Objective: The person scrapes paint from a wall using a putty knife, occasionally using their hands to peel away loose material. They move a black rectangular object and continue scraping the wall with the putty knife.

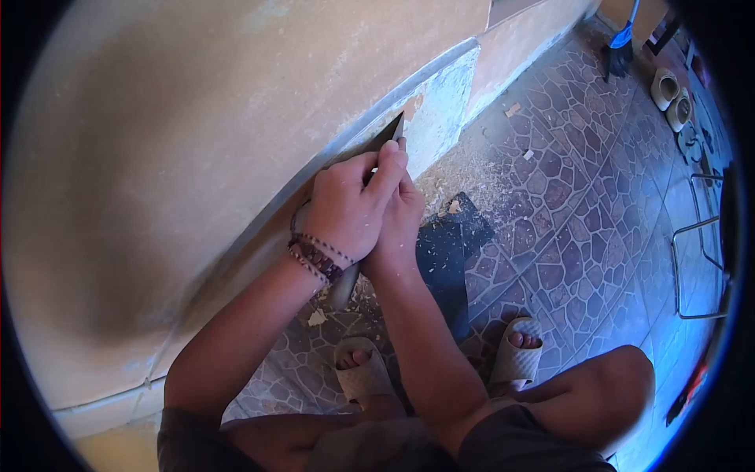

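Note:
My left hand, with braided bracelets at its wrist, is closed around a knife. My right hand is closed on it too, pressed against the left one and partly behind it. The knife's pointed dark blade juts up past my thumbs, its tip against the wall. Below my wrists shows a pale rounded handle end; the middle is hidden by my hands. Beside the blade lies a whitish bare patch, where the wall's orange-tan paint is gone.
Paint flakes litter the patterned stone-tile floor along the wall. A dark sheet lies between my sandalled feet and the wall. A blue broom, pale shoes and a metal-legged chair stand to the right.

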`<state>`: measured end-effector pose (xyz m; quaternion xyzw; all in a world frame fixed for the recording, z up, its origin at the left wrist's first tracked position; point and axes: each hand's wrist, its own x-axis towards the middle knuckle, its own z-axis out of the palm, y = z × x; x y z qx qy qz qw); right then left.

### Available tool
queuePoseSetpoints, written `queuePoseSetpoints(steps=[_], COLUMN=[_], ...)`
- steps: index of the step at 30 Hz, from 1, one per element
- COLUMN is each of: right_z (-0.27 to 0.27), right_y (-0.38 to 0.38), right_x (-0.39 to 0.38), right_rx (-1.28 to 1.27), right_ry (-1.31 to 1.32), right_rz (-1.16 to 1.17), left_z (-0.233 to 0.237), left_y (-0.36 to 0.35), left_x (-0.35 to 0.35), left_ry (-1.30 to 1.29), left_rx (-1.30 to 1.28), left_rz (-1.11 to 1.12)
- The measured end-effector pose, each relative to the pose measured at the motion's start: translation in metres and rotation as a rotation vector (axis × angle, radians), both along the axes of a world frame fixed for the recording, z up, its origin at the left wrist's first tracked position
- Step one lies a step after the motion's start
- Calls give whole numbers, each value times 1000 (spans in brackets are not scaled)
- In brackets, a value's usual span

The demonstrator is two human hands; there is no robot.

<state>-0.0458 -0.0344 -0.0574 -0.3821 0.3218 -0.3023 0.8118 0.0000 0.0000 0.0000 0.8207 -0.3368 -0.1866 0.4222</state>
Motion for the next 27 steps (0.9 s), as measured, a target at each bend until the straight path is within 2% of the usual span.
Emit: queuePoseSetpoints(steps=[2,5,9,13,15,16,19,23,24,27], right_z=[-5,9,21,9,10,10,12,19,12,6], right_y=[-8,26,34,36,35,31,9,9,17,31], right_x=[-6,-13,-12,-10,-7,-6,-4,-16,-14,-12], right_rx=[98,-59,22,40,65,111,311,-91,144,1], right_ry=[-71,65,-15,-64,-61,-81,-175,147,33,10], right_rz=[78,65,22,5,20,29,61,102,120,-4], left_z=[2,8,11,6,3,3,16,7,13,6], left_y=[-7,25,34,32,32,30,5,8,16,30], left_x=[-5,-12,-12,-10,-10,-9,1,-10,-14,-14], left_ry=[19,11,89,106,11,-38,21,-67,10,74], left_rx=[58,157,125,105,43,12,144,136,161,96], left_rz=[13,52,62,52,55,52,-4,40,57,61])
